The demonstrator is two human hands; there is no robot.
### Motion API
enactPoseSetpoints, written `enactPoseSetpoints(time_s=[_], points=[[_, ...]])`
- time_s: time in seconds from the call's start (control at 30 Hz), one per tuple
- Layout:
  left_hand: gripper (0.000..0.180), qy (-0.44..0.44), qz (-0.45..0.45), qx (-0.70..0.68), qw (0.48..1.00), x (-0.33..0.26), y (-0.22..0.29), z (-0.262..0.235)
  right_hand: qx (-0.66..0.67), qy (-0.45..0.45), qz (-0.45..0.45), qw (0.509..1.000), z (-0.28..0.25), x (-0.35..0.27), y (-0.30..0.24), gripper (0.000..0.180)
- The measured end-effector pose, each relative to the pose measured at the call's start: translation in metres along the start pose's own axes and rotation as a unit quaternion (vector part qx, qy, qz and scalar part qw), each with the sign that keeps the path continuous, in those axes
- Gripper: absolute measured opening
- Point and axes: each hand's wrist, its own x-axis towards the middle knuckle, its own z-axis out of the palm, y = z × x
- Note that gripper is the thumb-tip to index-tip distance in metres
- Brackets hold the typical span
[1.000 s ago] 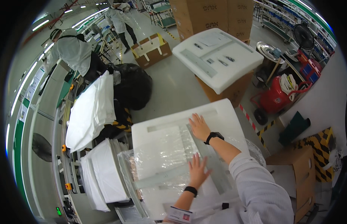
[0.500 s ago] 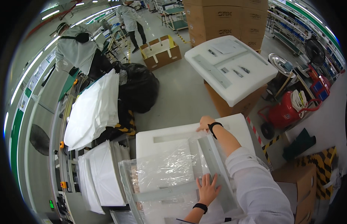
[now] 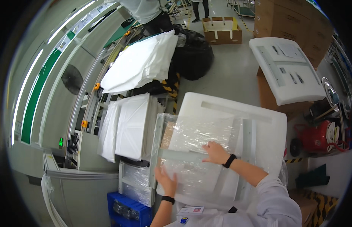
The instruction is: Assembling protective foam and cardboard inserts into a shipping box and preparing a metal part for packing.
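Observation:
A pale grey metal frame (image 3: 183, 154) in clear plastic film lies over a thick white foam block (image 3: 195, 104). It has two long side bars joined by a crossbar. My left hand (image 3: 167, 182) is at the left side bar, fingers pointing up along it and thumb apart. Over the right end of the crossbar is my right hand (image 3: 216, 152), thumb and fingers spread and nothing visibly gripped. Crinkled film (image 3: 206, 132) covers the middle of the foam. Both wrists wear black bands.
White foam sheets (image 3: 134, 126) stand at the left, with more white sheets (image 3: 142, 62) farther back. Below them are film-wrapped frames (image 3: 136, 185) and a blue crate (image 3: 117, 206). Another foam block (image 3: 293, 87) with parts rests on a carton at right. A person (image 3: 145, 13) stands behind.
The view has turned left. My right hand left the foam's far edge and came to the crossbar; my left hand moved from the crossbar to the left side bar.

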Motion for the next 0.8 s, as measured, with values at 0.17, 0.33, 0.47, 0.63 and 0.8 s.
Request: enactPoseSetpoints(time_s=[0.17, 0.33, 0.47, 0.63, 0.8], points=[[0.067, -0.003, -0.143, -0.029, 0.989, -0.027, -0.158, -0.016, -0.086, 0.054, -0.006, 0.995, 0.06, 0.015, -0.054, 0.076], [0.045, -0.089, -0.101, -0.266, 0.955, -0.01, -0.175, -0.026, 0.0, -0.105, 0.056, 0.993, 0.043, 0.031, -0.043, 0.075], [0.041, -0.133, -0.158, -0.352, 0.913, -0.001, -0.181, -0.05, -0.059, -0.101, 0.07, 0.991, -0.002, 0.019, -0.081, 0.055], [0.048, -0.003, 0.043, -0.21, 0.977, 0.043, -0.134, -0.127, -0.083, -0.036, 0.065, 0.994, -0.042, -0.015, -0.139, 0.039], [0.03, 0.078, 0.159, -0.181, 0.967, 0.06, -0.106, -0.111, -0.093, -0.054, 0.05, 0.993, -0.027, -0.058, -0.153, 0.042]])
